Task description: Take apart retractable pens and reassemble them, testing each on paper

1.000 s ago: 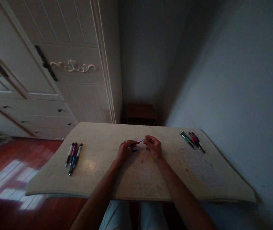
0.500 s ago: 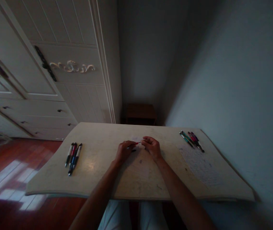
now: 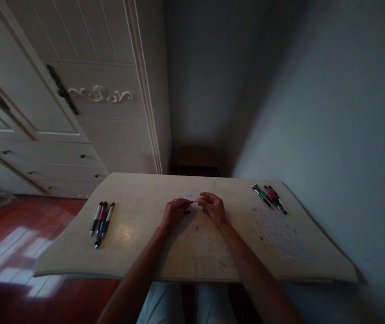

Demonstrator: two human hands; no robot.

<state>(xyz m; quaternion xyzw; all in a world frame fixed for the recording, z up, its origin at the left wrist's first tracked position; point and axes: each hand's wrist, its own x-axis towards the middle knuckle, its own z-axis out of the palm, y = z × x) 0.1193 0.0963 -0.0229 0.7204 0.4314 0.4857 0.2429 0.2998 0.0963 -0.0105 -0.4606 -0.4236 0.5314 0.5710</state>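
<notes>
Both hands meet over the middle of a pale table [image 3: 138, 252]. My left hand [image 3: 174, 213] is closed on a thin red-tipped pen part [image 3: 192, 202], whose tip points right. My right hand [image 3: 213, 208] pinches the other end of that part, fingers pressed together. A small dark piece [image 3: 188, 211] lies on the table just under the left fingers. What the right fingers hold beyond the tip is too small to make out.
Three pens [image 3: 101, 218] lie together at the table's left. Several coloured pens [image 3: 269, 196] lie at the far right, with a sheet of paper [image 3: 280, 234] in front of them. A white wardrobe [image 3: 77, 90] stands at left, a wall at right.
The two hands have drawn closer together, so less of the red-tipped part shows between them. The view shifted slightly.
</notes>
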